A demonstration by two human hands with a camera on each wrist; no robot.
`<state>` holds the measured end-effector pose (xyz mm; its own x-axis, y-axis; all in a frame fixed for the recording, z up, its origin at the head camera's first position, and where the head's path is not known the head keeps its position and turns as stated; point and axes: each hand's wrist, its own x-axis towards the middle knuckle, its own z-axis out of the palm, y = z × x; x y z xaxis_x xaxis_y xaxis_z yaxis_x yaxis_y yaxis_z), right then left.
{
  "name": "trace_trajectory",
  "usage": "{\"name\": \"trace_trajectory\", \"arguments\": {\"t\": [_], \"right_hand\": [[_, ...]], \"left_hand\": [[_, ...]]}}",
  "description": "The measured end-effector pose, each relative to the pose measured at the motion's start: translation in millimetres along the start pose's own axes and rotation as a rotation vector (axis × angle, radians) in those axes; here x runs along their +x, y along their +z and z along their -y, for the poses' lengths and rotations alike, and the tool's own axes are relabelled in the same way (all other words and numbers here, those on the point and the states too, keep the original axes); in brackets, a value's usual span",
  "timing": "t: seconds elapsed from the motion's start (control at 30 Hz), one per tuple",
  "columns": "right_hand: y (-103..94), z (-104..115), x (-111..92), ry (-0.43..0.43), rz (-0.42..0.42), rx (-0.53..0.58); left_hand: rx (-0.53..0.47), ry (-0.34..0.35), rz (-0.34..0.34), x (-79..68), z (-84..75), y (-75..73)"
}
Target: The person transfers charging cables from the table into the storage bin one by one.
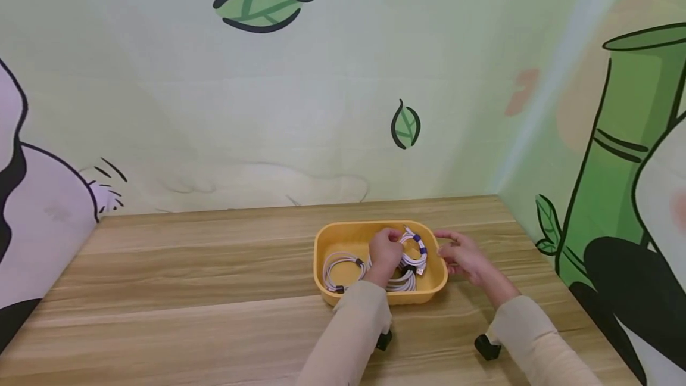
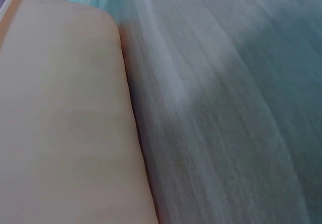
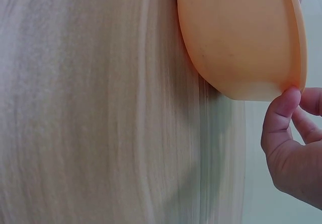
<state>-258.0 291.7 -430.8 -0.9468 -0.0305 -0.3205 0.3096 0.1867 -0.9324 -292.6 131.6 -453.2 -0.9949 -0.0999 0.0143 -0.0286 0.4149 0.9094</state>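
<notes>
An orange-yellow plastic basket [image 1: 343, 231] stands on the wooden table. My left hand [image 1: 384, 252] reaches into it, fingers bent at the left edge of a coiled white cable [image 1: 422, 249] with blue ties. That hand appears to pinch this coil, though its fingertips are partly hidden. Below the coil lies a thicker bundle of white cable [image 1: 404, 283] with a black tie. A thin coiled cable [image 1: 328, 270] with black ties occupies the basket's left end. Outside the right end is my right hand [image 1: 465, 255], fingers loosely bent, thumb and fingertips touching the rim.
Wood-grain table top [image 1: 187, 267] extends around the basket, mostly to its left. A printed cloth backdrop [image 1: 332, 106] with leaves and bamboo rises behind the table and along the right side. Black wrist devices [image 1: 487, 347] hang under both sleeves.
</notes>
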Motion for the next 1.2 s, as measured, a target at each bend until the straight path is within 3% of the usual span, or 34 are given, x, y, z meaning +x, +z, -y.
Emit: {"name": "trace_trajectory", "arguments": {"t": [0.37,0.53,0.83,1.2], "right_hand": [[0.2,-1.7,0.9,-0.002,-0.011,-0.002],[-0.7,-1.5,1.3,0.001,-0.016,-0.005],[-0.7,0.0,1.5,0.004,-0.023,-0.002],[-0.5,-1.3,1.1,0.003,-0.021,-0.005]], "left_hand": [[0.027,-0.021,0.025,2.3,-2.6,8.5],[0.061,-0.023,0.007,4.3,-2.6,12.0],[0.109,0.022,-0.039,1.4,-5.4,11.6],[0.155,0.064,-0.045,-1.8,-4.7,8.9]]}}
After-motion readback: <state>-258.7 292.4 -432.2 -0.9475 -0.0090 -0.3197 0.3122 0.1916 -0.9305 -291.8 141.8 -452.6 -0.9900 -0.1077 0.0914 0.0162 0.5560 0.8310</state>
